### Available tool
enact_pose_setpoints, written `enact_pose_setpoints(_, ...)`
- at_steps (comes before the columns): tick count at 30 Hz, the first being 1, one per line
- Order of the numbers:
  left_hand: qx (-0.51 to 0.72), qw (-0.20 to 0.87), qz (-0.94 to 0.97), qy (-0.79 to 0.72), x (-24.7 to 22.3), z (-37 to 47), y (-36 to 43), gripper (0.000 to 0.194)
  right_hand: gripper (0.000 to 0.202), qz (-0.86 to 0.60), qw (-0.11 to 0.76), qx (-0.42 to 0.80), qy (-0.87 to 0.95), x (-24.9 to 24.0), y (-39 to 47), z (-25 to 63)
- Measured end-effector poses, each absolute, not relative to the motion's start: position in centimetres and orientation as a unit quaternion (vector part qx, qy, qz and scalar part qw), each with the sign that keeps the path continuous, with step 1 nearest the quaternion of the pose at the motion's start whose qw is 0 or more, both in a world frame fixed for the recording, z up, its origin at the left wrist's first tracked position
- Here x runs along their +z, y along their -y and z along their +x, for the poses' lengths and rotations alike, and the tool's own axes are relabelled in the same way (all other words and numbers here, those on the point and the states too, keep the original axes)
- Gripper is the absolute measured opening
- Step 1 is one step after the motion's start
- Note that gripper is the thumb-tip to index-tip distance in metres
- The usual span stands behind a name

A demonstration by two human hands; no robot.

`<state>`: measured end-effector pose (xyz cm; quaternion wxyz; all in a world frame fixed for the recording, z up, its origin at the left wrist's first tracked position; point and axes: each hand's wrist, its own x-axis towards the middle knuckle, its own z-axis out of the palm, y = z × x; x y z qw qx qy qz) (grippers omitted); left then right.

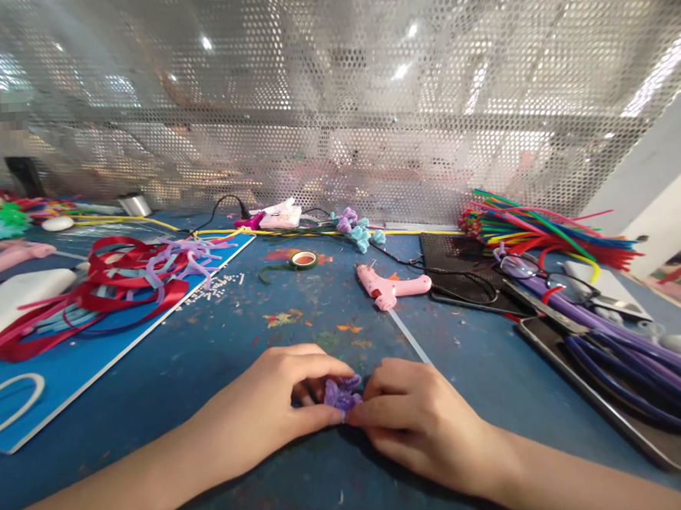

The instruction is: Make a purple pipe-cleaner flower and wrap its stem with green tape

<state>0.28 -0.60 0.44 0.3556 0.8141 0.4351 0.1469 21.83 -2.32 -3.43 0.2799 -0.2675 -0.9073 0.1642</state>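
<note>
A small fuzzy purple piece [342, 396] is held between both hands, low over the blue table [285, 485]. My left hand [294, 392] has its fingers curled round the piece from the left, thumb at its lower edge. From the right, my right hand [416, 412] pinches the same piece, fingers folded. A pink glue gun [389, 285] lies beyond the hands, with a clear glue stick [408, 335] extending from it toward my right hand. Farther back rest purple and light-blue fuzzy flowers [357, 229] and a roll of green tape [303, 260].
Red ribbon [109, 288] and pale purple stems lie on a blue board [93, 362] at left. At right are a dark tray [609, 400], scissors [551, 307], glasses [573, 285] and colourful pipe cleaners [547, 231]. Perforated metal mesh [319, 95] rises behind the table.
</note>
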Motion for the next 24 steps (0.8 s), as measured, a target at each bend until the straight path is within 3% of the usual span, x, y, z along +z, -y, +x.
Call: enact_pose_setpoints(24, 0.14, 0.347, 0.812, -0.448, 0.54, 0.46, 0.37, 0.026, 0.023, -0.268, 0.272, 0.155, 0.911, -3.63, 2.21, 21.8)
